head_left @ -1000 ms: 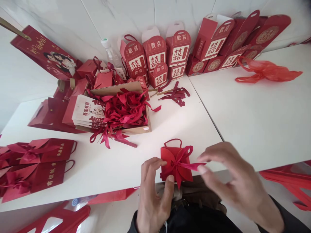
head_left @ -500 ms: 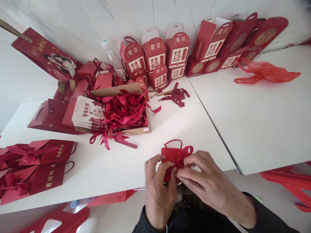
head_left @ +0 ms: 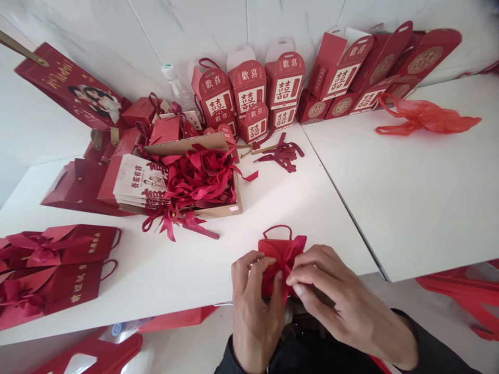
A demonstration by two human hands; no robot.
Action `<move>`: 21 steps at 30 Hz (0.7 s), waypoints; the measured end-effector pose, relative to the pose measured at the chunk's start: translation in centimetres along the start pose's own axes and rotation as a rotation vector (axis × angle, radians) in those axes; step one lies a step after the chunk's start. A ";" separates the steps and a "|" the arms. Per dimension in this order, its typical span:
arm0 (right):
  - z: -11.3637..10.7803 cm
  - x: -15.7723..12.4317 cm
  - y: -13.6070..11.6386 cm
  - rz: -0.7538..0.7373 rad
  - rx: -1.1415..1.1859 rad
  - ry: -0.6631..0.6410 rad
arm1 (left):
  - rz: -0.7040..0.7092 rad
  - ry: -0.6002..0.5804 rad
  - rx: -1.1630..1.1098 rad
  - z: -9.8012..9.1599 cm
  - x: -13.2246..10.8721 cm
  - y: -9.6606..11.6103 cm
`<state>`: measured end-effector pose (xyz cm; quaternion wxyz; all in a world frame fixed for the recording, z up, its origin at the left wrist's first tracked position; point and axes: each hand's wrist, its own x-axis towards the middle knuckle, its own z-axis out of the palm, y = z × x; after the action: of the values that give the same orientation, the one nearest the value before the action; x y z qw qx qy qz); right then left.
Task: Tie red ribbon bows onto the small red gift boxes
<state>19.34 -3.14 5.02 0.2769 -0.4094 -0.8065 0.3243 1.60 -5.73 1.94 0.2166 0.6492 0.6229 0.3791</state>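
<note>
A small red gift box [head_left: 270, 248] with a thin cord handle stands at the table's front edge, between my hands. A red satin ribbon [head_left: 290, 252] crosses its top, one end standing up at the right. My left hand [head_left: 258, 298] has its fingers bent over the box's left side, thumb and fingertips closed on the ribbon near its middle. From the right, my right hand [head_left: 335, 296] pinches the ribbon between thumb and fingers. A short ribbon end hangs over the box's near side. The fingers partly cover the middle of the ribbon.
An open cardboard box [head_left: 218, 209] heaped with red ribbons stands left of centre, white printed packets [head_left: 134, 179] beside it. Ribbon-tied red boxes [head_left: 83, 246] sit at the left. Double-happiness boxes [head_left: 286, 88] line the wall. A red plastic bag [head_left: 432, 118] lies at right.
My right hand has drawn slightly away to the right, its thumb now lower. The ribbon loop at the upper right looks flatter, and a ribbon end now hangs at the near side.
</note>
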 end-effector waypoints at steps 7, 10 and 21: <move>-0.4 0.2 1.2 0.256 -0.132 0.186 | -0.297 0.024 -0.043 -1.8 -1.9 -0.1; -0.2 0.3 1.9 0.341 -0.104 0.165 | -0.433 -0.037 -0.178 -2.2 -2.0 0.4; 0.1 0.7 1.9 0.501 0.084 0.169 | -0.647 0.041 -0.443 -2.2 -1.6 1.1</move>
<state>19.86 -1.72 3.68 0.2709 -0.6101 -0.6399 0.3807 0.74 -7.87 3.71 0.4475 0.3490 0.7026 0.4293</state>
